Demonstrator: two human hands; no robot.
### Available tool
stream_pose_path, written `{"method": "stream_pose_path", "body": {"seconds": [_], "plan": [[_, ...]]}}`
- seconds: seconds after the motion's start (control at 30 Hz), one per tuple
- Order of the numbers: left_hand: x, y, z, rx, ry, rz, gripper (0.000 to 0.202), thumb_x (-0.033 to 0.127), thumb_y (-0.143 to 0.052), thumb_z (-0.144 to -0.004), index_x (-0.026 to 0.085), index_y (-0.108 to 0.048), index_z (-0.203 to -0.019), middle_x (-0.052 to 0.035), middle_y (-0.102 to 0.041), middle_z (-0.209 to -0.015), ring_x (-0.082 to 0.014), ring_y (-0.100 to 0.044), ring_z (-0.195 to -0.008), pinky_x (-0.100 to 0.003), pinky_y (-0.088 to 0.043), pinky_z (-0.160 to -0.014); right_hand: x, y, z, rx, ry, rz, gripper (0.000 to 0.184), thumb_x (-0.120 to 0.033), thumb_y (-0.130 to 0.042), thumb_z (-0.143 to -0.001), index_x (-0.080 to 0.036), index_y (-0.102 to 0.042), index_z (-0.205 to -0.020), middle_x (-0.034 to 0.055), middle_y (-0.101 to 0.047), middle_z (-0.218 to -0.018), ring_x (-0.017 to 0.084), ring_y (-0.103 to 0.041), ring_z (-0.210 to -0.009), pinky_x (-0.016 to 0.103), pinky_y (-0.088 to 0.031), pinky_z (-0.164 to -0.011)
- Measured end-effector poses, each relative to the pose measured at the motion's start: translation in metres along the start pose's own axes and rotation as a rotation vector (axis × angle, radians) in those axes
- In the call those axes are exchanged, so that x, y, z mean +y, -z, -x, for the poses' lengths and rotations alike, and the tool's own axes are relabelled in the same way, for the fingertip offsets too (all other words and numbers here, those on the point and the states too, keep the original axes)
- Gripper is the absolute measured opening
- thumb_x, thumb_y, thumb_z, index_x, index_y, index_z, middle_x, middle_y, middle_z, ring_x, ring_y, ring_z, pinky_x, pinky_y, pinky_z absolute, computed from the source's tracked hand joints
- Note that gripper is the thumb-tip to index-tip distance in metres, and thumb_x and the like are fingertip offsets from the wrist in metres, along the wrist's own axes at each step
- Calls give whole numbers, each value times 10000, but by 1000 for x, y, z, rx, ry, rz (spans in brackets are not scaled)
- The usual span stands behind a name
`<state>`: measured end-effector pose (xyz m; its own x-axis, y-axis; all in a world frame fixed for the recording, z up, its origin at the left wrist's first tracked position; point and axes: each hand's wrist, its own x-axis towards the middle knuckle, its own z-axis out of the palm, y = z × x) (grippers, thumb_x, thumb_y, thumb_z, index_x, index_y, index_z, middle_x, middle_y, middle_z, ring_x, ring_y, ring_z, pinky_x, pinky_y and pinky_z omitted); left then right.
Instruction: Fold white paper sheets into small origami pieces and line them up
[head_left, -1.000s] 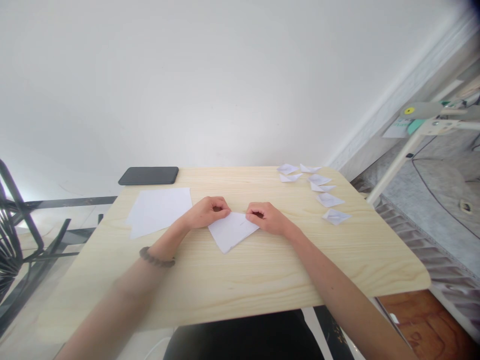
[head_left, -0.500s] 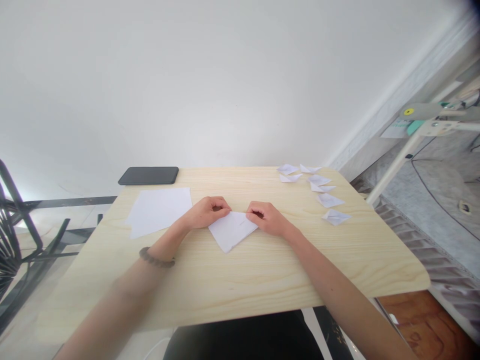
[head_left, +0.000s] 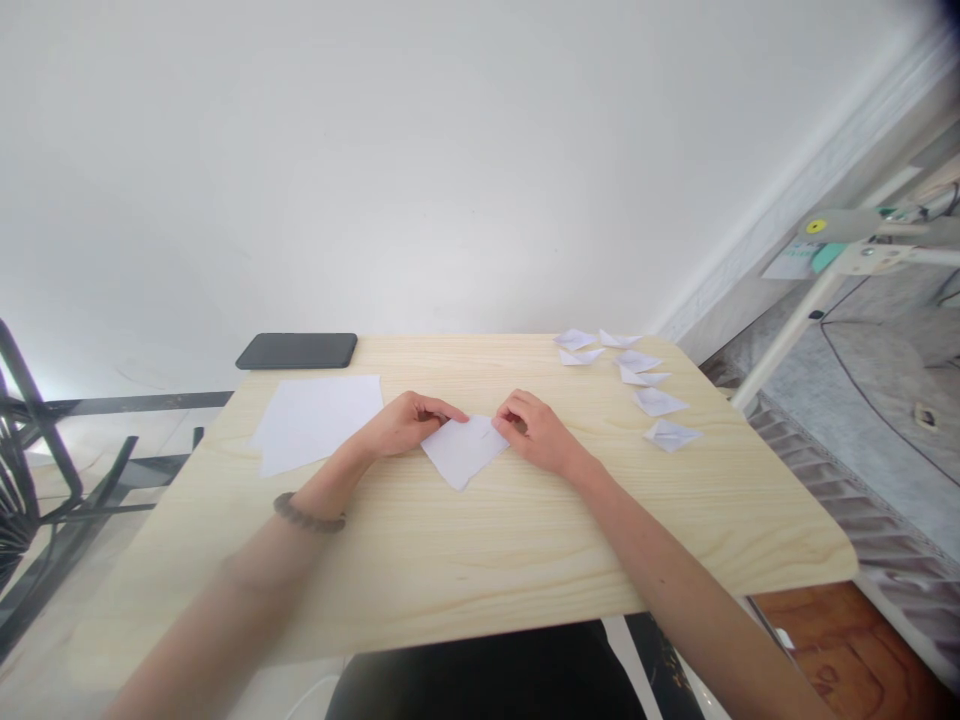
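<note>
A folded sheet of white paper [head_left: 463, 455] lies between my hands at the middle of the table, one corner pointing towards me. My left hand [head_left: 405, 424] grips its left upper edge, thumb stretched on top and the other fingers partly hidden beneath. On the opposite side, my right hand [head_left: 538, 430] pinches the right corner between thumb and bent fingers. Several small folded paper boats [head_left: 660, 402] stand at the table's right back. Flat white paper sheets [head_left: 319, 420] rest to the left of my left hand.
A black phone [head_left: 298, 351] lies at the back left of the wooden table [head_left: 525, 560], which meets a white wall [head_left: 450, 180]. A black chair [head_left: 37, 450] stands on the left. To the right are a white metal frame [head_left: 787, 330] and a grey covered surface [head_left: 885, 400].
The folded paper has shifted slightly away from me, and its near corner sits higher. My left thumb has slid right along its top edge; my right fingers have lifted a little.
</note>
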<state>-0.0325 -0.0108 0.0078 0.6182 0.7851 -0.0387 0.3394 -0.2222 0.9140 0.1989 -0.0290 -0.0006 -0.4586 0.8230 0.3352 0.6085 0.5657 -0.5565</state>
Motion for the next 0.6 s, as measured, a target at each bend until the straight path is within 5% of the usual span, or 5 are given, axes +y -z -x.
{"method": "stream_pose_path", "body": {"seconds": [0.17,0.37,0.6], "plan": [[-3,-4,-2,29,-46,16,255,256,-509,-758,174,-652,-954,-46,-642,-966,-167,-583,-844,-256,-460,-722,4,-1,0,53,-67,91,72,-249,-520,-756,-188,-542,-787,32,-512,-828,153,-482,-783,310,-391,-751],[-7,-5,-6,125,-173,-196,215,280,-521,-776,214,-677,-910,-44,-634,-978,-162,-587,-855,-255,-474,-743,8,-2,1,99,-125,146,260,-317,-581,-710,-203,-534,-939,50,-492,-922,195,-473,-916,358,-379,-837],[-7,-3,-6,200,-284,-561,244,258,-462,-816,229,-666,-946,-60,-601,-1069,-180,-543,-956,-308,-458,-822,-6,4,2,57,63,2,189,-314,-521,-786,-226,-586,-939,51,-514,-900,172,-482,-890,324,-387,-821]]}}
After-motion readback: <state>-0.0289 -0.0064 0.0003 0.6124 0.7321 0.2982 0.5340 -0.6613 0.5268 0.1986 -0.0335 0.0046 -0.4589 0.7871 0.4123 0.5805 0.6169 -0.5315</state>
